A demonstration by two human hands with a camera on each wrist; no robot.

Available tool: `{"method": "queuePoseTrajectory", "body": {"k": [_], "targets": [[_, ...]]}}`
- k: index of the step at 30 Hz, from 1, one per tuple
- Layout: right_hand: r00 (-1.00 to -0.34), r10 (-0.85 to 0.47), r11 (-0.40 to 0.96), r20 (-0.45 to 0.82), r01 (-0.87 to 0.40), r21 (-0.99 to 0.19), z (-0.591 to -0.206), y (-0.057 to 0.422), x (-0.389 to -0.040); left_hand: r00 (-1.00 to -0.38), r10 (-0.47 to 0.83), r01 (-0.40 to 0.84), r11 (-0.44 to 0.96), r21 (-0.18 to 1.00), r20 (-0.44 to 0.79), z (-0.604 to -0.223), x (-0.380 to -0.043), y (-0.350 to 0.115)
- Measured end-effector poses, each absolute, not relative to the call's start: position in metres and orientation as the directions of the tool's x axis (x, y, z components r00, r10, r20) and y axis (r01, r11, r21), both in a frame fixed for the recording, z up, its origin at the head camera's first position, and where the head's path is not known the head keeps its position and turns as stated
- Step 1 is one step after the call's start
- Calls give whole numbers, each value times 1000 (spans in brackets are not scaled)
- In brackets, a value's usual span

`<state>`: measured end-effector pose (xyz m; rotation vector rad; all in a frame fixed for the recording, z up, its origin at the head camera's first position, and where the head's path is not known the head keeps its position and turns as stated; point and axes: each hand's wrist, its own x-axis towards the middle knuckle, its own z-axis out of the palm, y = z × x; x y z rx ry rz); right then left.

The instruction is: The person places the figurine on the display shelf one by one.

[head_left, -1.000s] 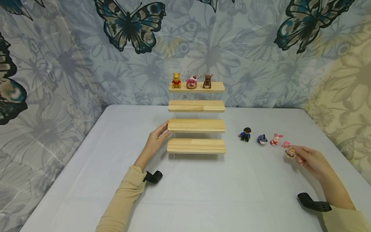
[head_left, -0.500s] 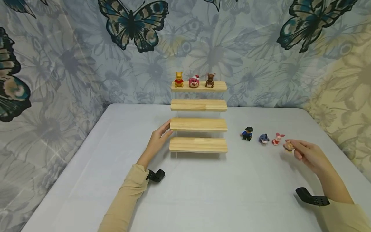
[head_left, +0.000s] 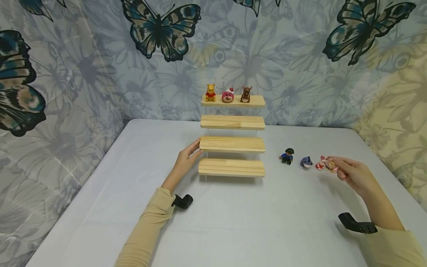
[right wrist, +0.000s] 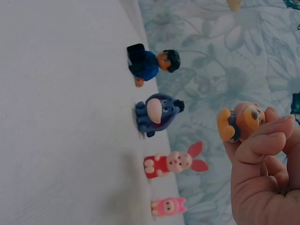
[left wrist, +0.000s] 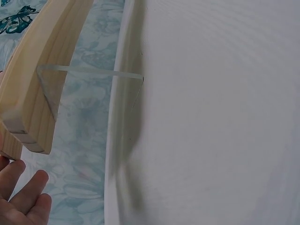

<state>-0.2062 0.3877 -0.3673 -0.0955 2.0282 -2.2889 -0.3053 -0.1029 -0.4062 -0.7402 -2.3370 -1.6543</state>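
In my right hand [head_left: 355, 174] I pinch a small bear figurine [right wrist: 243, 122] with orange feet and a blue garment, held above the table at the right. Below it stand a red-and-pink piglet figurine [right wrist: 171, 164] and a smaller pink figurine [right wrist: 168, 206], partly covered in the head view. A blue donkey figurine [head_left: 306, 162] and a figure in a black cap [head_left: 287, 156] continue the row leftward. My left hand [head_left: 185, 159] holds the left end of a tiered wooden display shelf [head_left: 231, 144], at the second board from the bottom; its thumb is hard to make out.
On the top board [head_left: 257, 101] stand a yellow bear figurine [head_left: 210, 93], a pink bear with a Santa hat [head_left: 228, 95] and a brown long-eared figurine [head_left: 245, 95]. Clear supports [left wrist: 93, 71] carry the boards. The white table [head_left: 253, 222] meets a butterfly-patterned wall covering [head_left: 283, 66].
My right hand has carried the bear figurine slightly up and left over the pink figurines. My left hand stays at the shelf. The whole head view has shifted a little.
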Motion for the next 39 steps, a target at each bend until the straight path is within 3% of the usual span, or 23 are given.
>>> {"method": "queuePoseTrajectory", "body": {"k": [9,21,39], "targets": [[-995,-95,-136,13,0,-991,-359,378,-214,-863,300,487,285,825,406,-406,-304,-104],[-993,-99,-149,69,-54,-987,-344,369,-225,-858,309,495,287,820,410,-374,-278,-99],[-998,-3,-36,68,-68,-997,-317,339,-241,-854,309,496,241,834,418,-387,-290,-102]]}}
